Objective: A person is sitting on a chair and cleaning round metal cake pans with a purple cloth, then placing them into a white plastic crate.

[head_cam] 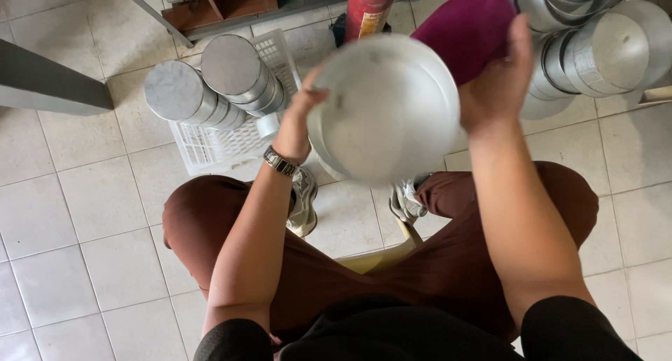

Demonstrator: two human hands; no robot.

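Note:
I sit on a stool and look down at my lap. My left hand point(299, 119) grips the left rim of a round, shallow metal pan point(385, 109), held up with its flat bottom toward me. My right hand point(498, 81) presses a magenta cloth point(467, 26) against the pan's right edge. A metal watch point(280, 161) is on my left wrist. The pan is blurred by motion.
A white plastic basket point(210, 147) on the tiled floor at left holds two stacks of round metal pans point(210, 85). More stacked pans point(595, 39) lie at upper right. A red cylinder point(365, 11) stands ahead. A grey slab point(49, 81) juts in at left.

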